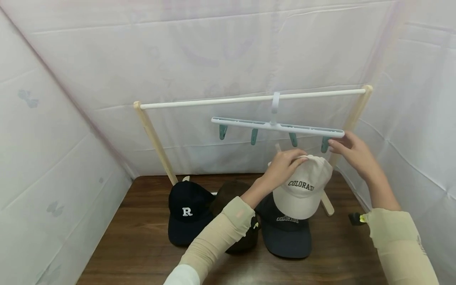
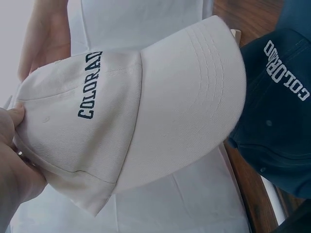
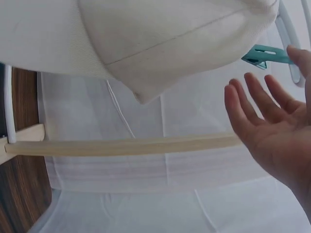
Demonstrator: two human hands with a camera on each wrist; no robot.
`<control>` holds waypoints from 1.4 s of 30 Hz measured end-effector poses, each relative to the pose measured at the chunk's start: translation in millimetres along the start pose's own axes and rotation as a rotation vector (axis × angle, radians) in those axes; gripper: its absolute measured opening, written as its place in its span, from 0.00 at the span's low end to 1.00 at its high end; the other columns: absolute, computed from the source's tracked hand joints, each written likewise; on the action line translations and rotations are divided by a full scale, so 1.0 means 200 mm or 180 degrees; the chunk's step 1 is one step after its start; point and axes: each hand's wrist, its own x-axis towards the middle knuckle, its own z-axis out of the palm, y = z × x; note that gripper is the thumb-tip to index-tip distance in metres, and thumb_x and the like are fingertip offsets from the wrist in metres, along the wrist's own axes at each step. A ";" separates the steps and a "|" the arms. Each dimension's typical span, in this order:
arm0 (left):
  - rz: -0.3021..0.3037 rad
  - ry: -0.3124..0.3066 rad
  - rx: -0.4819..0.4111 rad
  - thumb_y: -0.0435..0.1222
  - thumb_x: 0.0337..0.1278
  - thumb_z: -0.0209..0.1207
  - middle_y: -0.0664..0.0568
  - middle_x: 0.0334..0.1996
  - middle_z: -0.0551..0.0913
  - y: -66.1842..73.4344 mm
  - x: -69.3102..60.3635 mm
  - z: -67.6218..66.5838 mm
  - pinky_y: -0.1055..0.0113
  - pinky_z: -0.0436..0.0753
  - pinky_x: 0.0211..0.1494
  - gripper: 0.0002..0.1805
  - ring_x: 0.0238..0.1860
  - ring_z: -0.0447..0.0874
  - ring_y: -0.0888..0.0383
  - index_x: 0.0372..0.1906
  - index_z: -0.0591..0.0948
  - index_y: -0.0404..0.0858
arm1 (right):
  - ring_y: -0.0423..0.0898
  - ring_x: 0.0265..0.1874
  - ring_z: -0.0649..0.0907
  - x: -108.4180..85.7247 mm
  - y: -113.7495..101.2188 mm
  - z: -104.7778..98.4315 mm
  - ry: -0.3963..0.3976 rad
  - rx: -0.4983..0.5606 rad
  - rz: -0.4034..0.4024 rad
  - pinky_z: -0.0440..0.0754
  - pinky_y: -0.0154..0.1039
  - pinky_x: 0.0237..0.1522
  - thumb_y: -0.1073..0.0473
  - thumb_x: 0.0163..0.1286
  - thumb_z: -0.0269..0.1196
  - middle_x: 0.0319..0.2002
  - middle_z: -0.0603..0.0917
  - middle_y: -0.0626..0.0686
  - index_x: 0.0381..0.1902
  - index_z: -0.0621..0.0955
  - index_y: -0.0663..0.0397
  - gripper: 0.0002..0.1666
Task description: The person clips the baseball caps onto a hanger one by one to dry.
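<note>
My left hand (image 1: 282,168) pinches the edge of a cream baseball cap (image 1: 304,186) lettered COLORADO, which hangs brim down below a white hanger (image 1: 278,126) with teal clips. In the left wrist view the thumb presses on the cap's crown (image 2: 53,102). My right hand (image 1: 356,153) is at the hanger's right end, beside the rightmost clip (image 1: 325,144). In the right wrist view its thumb meets the end of the teal clip (image 3: 269,54), while the other fingers spread apart below it. The cap's top edge lies just below that clip.
The hanger hooks over the white rod of a wooden rack (image 1: 213,102). On the brown table (image 1: 139,221) lie a navy cap (image 1: 185,225) with an R, a dark brown cap (image 1: 231,192) partly behind my left arm, and a dark COLORADO cap (image 1: 288,237). White sheeting surrounds the table.
</note>
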 end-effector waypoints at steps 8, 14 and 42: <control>-0.0011 -0.0011 -0.0001 0.41 0.76 0.55 0.52 0.49 0.88 -0.01 -0.02 0.00 0.82 0.76 0.50 0.14 0.47 0.86 0.63 0.54 0.85 0.40 | 0.30 0.48 0.83 0.05 0.00 0.01 -0.0109 0.0287 -0.0050 0.78 0.23 0.51 0.49 0.78 0.60 0.49 0.81 0.33 0.66 0.73 0.62 0.28; -0.0077 -0.0063 0.0044 0.43 0.76 0.54 0.53 0.50 0.88 -0.01 -0.02 0.01 0.82 0.76 0.49 0.15 0.46 0.86 0.66 0.55 0.84 0.41 | 0.34 0.47 0.85 0.05 -0.01 0.03 -0.0122 0.0676 -0.0178 0.82 0.29 0.51 0.58 0.76 0.62 0.47 0.84 0.39 0.58 0.78 0.61 0.18; -0.0442 -0.0099 -0.0029 0.44 0.77 0.53 0.51 0.54 0.87 -0.08 -0.06 0.04 0.81 0.77 0.50 0.18 0.51 0.86 0.63 0.58 0.84 0.41 | 0.38 0.40 0.89 0.02 -0.07 0.08 -0.0118 0.0765 0.0086 0.79 0.24 0.50 0.57 0.70 0.69 0.39 0.89 0.38 0.53 0.86 0.58 0.16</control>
